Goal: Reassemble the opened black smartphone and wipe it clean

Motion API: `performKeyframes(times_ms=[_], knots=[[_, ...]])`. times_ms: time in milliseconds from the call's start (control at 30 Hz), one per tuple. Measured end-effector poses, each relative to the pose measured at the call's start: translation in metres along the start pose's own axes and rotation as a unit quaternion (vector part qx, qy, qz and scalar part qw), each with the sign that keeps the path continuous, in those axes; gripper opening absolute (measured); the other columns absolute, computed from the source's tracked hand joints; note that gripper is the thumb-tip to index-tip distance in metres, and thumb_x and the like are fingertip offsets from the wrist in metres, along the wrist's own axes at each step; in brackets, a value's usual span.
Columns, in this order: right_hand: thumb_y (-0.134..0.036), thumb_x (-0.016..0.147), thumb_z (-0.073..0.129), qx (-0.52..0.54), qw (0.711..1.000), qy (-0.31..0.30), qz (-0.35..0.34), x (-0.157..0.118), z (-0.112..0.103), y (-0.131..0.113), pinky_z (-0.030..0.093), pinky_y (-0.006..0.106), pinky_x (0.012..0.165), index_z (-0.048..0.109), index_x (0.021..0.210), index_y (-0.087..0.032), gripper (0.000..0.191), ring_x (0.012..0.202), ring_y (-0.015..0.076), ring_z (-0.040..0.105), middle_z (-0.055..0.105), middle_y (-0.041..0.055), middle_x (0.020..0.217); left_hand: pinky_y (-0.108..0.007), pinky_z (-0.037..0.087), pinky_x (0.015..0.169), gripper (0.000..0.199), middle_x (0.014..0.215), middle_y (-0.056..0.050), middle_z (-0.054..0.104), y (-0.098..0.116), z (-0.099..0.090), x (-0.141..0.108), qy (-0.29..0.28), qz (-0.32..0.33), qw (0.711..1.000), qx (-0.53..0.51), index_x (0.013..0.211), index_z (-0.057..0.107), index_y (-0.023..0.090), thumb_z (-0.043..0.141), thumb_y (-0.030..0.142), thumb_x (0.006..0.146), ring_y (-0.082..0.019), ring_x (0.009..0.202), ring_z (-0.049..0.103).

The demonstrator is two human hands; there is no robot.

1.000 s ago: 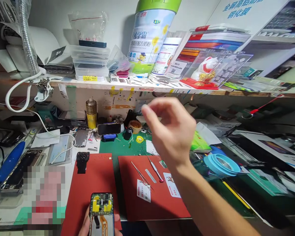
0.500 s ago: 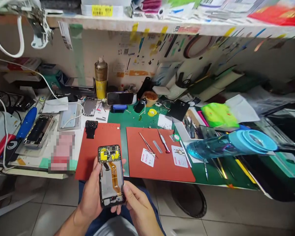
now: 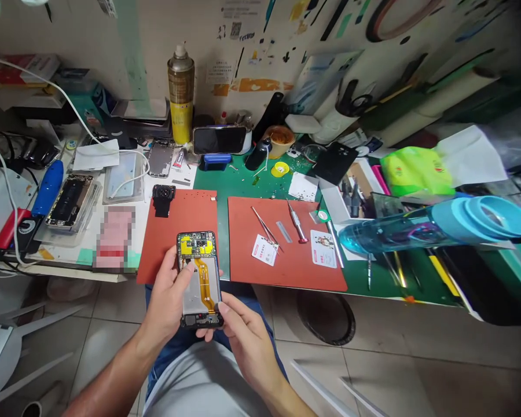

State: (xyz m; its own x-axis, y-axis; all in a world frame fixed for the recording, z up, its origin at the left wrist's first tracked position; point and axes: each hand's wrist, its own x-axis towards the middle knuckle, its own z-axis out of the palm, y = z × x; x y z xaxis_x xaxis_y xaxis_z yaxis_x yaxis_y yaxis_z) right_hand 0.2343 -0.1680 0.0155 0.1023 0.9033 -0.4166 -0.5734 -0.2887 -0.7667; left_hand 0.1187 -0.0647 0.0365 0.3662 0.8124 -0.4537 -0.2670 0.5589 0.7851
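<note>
One opened phone [image 3: 193, 302] is showing in the head view, held at the near right corner of the left red mat [image 3: 189, 214]; whether it is touching that mat cannot be told. The left hand [image 3: 165, 301] is gripping its left edge, thumb lying over the inside beside the orange ribbon cable [image 3: 205, 284]. The right hand [image 3: 243, 324] is pinching the lower right corner. In this inspector's judgement, sound handling is calling for light thumb pressure, clear of cable and circuit board [image 3: 196, 247], with the frame bearing the grip.
</note>
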Motion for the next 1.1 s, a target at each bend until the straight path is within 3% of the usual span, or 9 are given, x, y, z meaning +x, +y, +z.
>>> performKeyframes(times_ms=[267,433,533,667,733,800,867,967,1100], knots=[[-0.052,0.099,0.074,0.023,1.0,-0.016,0.002,0.0,-0.007,0.001,0.055,0.034,0.072,0.08,0.117,-0.022,0.035,0.077,0.0222,0.076,0.081,0.007,0.092,-0.044,0.06,0.102,0.052,0.126,-0.009,0.077,0.005,0.001,-0.001,0.003,-0.027,0.997,-0.067,0.148,0.059,0.026,0.068,0.043,0.099,-0.03,0.113,0.076],[-0.056,0.099,0.071,0.0,1.0,-0.024,0.005,0.007,-0.007,0.004,0.056,0.035,0.073,0.079,0.12,-0.021,0.041,0.074,0.0215,0.074,0.079,0.0063,0.086,-0.053,0.055,0.111,0.049,0.136,-0.009,0.074,0.005,-0.007,0.004,-0.031,-0.05,0.99,-0.128,0.151,0.058,0.027,0.058,0.043,0.104,-0.033,0.123,0.073],[-0.062,0.105,0.059,-0.107,0.993,0.041,-0.026,0.016,-0.012,0.0,0.055,0.032,0.066,0.079,0.116,-0.018,0.049,0.067,0.0197,0.07,0.077,0.006,0.081,-0.057,0.054,0.112,0.05,0.139,-0.01,0.073,0.007,-0.01,0.011,0.002,-0.052,0.987,-0.15,0.151,0.059,0.027,0.059,0.04,0.103,-0.035,0.126,0.072],[-0.055,0.107,0.054,-0.367,0.9,0.19,-0.139,0.029,-0.036,-0.023,0.042,0.027,0.052,0.077,0.08,-0.018,0.052,0.049,0.0141,0.055,0.06,-0.0009,0.054,-0.058,0.053,0.115,0.054,0.146,-0.007,0.07,0.009,-0.012,0.026,0.064,-0.022,0.988,-0.141,0.153,0.059,0.032,0.065,0.039,0.1,-0.035,0.13,0.07],[-0.049,0.108,0.053,-0.429,0.854,0.233,-0.18,0.035,-0.054,-0.041,0.044,0.027,0.056,0.08,0.089,-0.019,0.045,0.052,0.0152,0.059,0.066,-0.0001,0.059,-0.056,0.052,0.118,0.06,0.15,-0.006,0.069,0.009,-0.011,0.035,0.067,-0.019,0.992,-0.107,0.154,0.058,0.034,0.072,0.035,0.096,-0.035,0.133,0.068],[-0.044,0.107,0.053,-0.462,0.819,0.268,-0.21,0.04,-0.073,-0.059,0.049,0.028,0.065,0.081,0.108,-0.02,0.037,0.065,0.0184,0.069,0.078,0.004,0.078,-0.055,0.052,0.119,0.068,0.149,-0.006,0.069,0.008,-0.011,0.044,0.073,-0.015,0.994,-0.075,0.154,0.059,0.034,0.081,0.03,0.09,-0.036,0.133,0.068],[-0.043,0.107,0.052,-0.492,0.782,0.304,-0.231,0.042,-0.091,-0.076,0.051,0.03,0.072,0.082,0.106,-0.021,0.036,0.077,0.0215,0.073,0.081,0.007,0.089,-0.055,0.052,0.118,0.077,0.147,-0.007,0.071,0.005,-0.012,0.052,0.072,-0.013,0.996,-0.048,0.154,0.058,0.034,0.088,0.027,0.083,-0.038,0.133,0.068],[-0.045,0.108,0.048,-0.505,0.749,0.355,-0.238,0.043,-0.111,-0.095,0.047,0.03,0.07,0.079,0.086,-0.02,0.045,0.075,0.0219,0.07,0.079,0.0072,0.082,-0.056,0.053,0.117,0.089,0.145,-0.007,0.072,0.001,-0.017,0.061,0.06,-0.006,0.998,-0.025,0.155,0.056,0.036,0.094,0.025,0.076,-0.04,0.134,0.067],[-0.05,0.107,0.052,-0.518,0.723,0.397,-0.227,0.044,-0.125,-0.107,0.035,0.028,0.055,0.069,0.066,-0.021,0.053,0.052,0.0157,0.051,0.06,-0.0004,0.054,-0.059,0.048,0.12,0.09,0.151,-0.005,0.068,-0.004,-0.027,0.069,0.044,-0.006,0.999,-0.025,0.154,0.057,0.038,0.095,0.024,0.074,-0.042,0.141,0.061]])
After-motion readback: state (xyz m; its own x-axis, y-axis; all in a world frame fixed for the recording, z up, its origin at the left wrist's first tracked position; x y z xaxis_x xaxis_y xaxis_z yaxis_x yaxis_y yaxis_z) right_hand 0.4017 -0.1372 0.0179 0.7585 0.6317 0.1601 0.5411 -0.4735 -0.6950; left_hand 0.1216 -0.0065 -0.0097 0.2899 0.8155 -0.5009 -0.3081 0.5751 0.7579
